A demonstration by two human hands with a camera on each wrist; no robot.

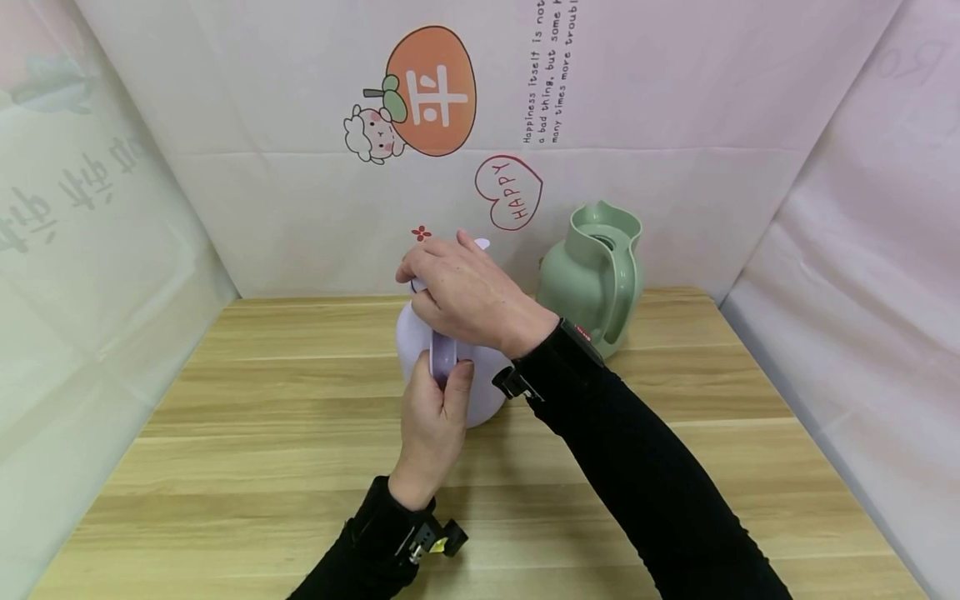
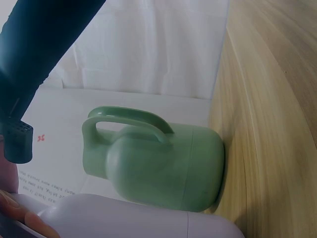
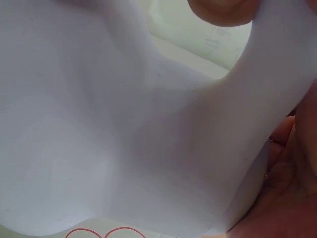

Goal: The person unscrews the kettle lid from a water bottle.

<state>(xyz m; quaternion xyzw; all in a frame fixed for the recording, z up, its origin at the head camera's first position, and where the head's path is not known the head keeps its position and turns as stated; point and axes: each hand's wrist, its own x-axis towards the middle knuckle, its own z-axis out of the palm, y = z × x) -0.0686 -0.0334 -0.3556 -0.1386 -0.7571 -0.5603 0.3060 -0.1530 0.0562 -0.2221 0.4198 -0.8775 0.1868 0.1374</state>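
Observation:
A lilac thermos jug [image 1: 487, 392] stands on the table, its handle [image 1: 443, 354] towards me. My left hand [image 1: 431, 425] grips that handle, thumb along its right side. Over the jug's mouth lies my right hand [image 1: 480, 292], its fingers curled down onto the top. The hand hides most of the mouth, and what its fingers pinch there is covered; a lilac spout tip [image 1: 482, 243] shows beyond it. In the right wrist view the jug's pale wall [image 3: 124, 139] fills most of the picture.
To the right and farther back a green thermos jug [image 1: 573, 287] stands upright, its handle facing front right. The wooden table [image 1: 262, 433] ends at a printed cloth backdrop [image 1: 300, 225], with more cloth at both sides.

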